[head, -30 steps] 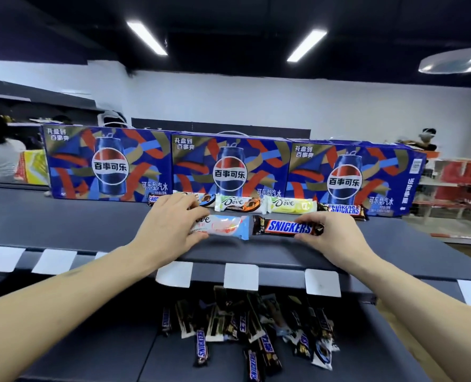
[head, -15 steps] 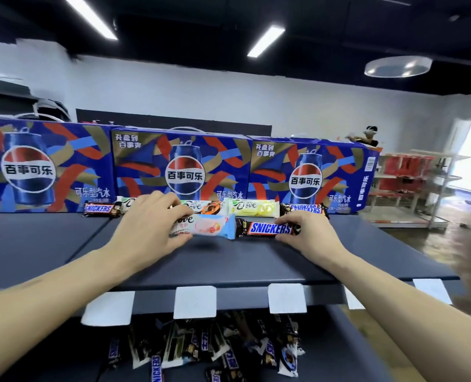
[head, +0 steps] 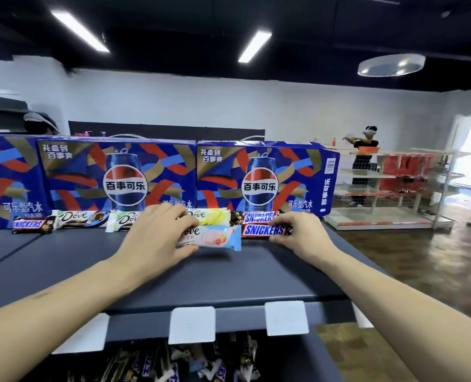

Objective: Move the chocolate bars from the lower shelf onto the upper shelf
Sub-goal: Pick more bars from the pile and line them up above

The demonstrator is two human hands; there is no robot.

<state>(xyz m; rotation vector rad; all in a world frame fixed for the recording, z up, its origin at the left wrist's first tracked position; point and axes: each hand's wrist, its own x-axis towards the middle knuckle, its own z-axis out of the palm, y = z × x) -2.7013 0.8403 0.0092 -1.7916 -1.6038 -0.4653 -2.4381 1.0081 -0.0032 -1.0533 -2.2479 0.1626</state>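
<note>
On the dark upper shelf (head: 228, 274), my left hand (head: 157, 235) holds the left end of a pale blue Dove bar (head: 215, 237) between thumb and fingers. My right hand (head: 300, 235) pinches the right end of a Snickers bar (head: 264, 230) lying beside it. Behind these runs a row of bars: a Snickers (head: 33, 224), a dark Dove (head: 82, 217), a green Dove (head: 122, 220), a yellow Dove (head: 212, 216) and another Snickers (head: 257, 216). Several more bars (head: 173, 365) lie heaped on the lower shelf, partly hidden by the upper shelf's edge.
Blue Pepsi gift boxes (head: 118, 177) stand along the back of the upper shelf. White price-tag holders (head: 191, 323) hang on its front edge. At right, a wire rack (head: 394, 188) stands on the wooden floor, with a person (head: 365, 161) behind it.
The view has swung up and to the right. Both hands stay on the same two bars on the upper shelf, hardly shifted.
</note>
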